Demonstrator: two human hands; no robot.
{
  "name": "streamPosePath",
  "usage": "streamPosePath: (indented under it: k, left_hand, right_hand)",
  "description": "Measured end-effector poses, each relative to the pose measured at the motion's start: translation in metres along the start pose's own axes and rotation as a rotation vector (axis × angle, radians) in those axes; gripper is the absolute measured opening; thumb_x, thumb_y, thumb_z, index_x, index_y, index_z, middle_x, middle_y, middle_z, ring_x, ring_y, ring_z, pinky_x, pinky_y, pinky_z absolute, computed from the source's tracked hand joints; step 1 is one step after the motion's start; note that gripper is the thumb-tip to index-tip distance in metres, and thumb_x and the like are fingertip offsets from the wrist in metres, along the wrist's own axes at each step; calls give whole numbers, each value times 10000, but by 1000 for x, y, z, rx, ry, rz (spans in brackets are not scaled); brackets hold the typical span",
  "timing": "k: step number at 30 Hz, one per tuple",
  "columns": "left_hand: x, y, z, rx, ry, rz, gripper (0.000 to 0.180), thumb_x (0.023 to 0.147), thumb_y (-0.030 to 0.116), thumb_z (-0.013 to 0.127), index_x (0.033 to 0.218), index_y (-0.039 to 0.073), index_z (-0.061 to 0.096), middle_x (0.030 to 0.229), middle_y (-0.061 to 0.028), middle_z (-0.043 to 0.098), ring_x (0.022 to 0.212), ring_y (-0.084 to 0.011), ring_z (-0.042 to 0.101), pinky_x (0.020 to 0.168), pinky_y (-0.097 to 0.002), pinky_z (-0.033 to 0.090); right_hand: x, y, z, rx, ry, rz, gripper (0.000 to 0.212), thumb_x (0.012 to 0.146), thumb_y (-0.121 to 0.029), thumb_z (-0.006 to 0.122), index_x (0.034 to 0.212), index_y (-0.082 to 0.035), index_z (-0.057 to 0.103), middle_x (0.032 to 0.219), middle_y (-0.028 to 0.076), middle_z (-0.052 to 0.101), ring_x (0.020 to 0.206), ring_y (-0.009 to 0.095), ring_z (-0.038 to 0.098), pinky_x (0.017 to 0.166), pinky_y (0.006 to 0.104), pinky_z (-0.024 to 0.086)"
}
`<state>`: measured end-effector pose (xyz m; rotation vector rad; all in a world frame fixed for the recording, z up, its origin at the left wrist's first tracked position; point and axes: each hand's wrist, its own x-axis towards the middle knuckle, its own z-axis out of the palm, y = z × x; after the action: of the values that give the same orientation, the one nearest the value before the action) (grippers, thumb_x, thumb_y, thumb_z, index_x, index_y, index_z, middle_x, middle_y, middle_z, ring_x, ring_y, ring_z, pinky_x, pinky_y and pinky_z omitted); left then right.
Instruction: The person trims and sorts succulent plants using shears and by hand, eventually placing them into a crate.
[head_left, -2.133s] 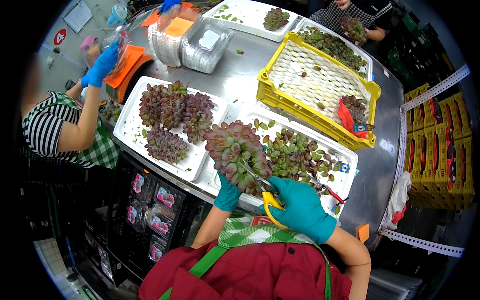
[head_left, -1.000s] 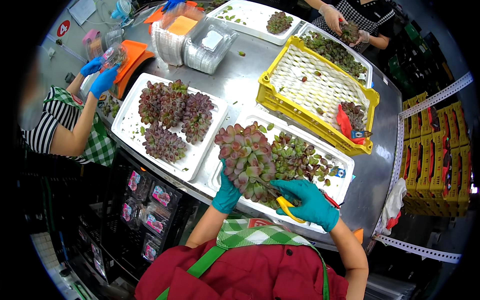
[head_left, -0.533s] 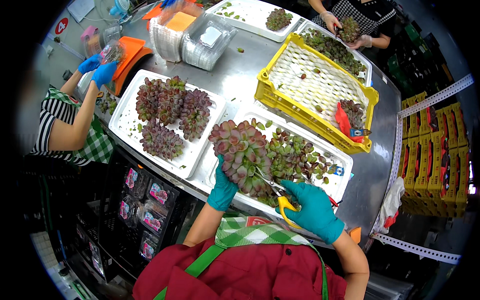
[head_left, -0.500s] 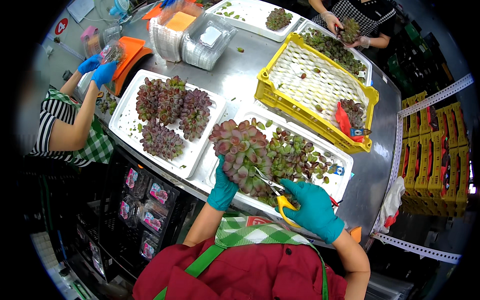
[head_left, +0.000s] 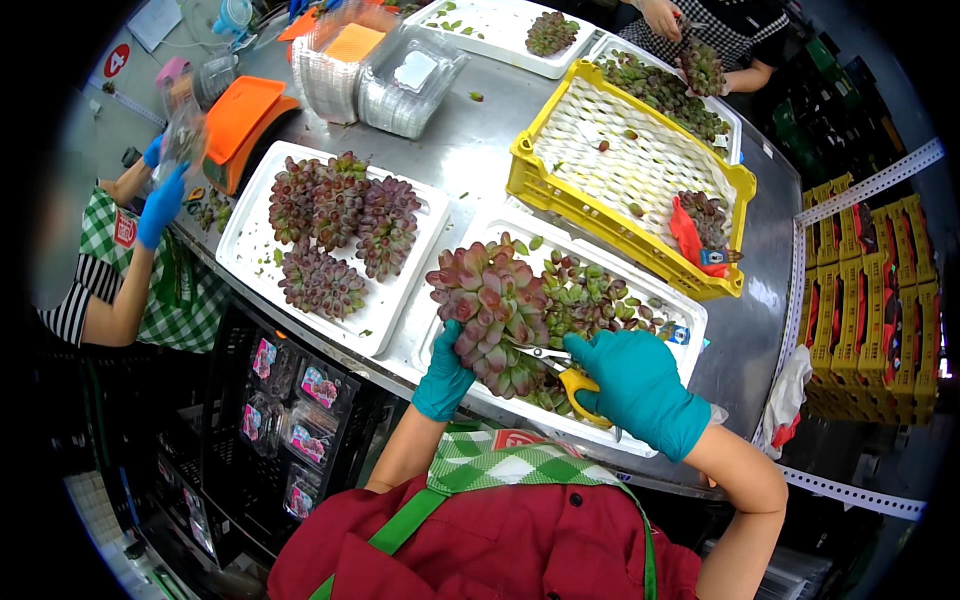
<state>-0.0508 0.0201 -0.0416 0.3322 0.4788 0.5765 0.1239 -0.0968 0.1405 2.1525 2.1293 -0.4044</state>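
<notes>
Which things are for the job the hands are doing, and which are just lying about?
Seem part of the job:
big succulent, in the left hand
yellow-handled scissors, in the right hand
white tray with loose leaves below

Seem to be just lying about:
single stray leaf on the metal table
white crumpled thing at the table's edge

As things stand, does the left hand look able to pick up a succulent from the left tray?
Probably not: the left hand is taken up with the big succulent. The way over to the left tray looks free, though, with nothing tall between.
</notes>
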Motion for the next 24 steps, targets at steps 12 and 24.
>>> streamPosePath:
  k: [12,24]
  left_hand:
    - [1,-8,-2,-19,66,-61,512,812,450,537,1161,84,459,896,-19,579,540,-44,459,486,-196,413]
    - [12,-13,-18,-220,-216,-117,580,843,425,481,1286,79,337,1255,-103,438,1124,-244,462,932,-419,408]
  right_hand:
    - [12,-3,1,-223,135,-73,197,732,-157,570,905,-74,528,642,71,518,582,237,541,494,366,408]
    - [16,12,17,-149,132,-153,146,774,-141,527,889,-51,528,586,78,516,521,238,540,410,361,403]
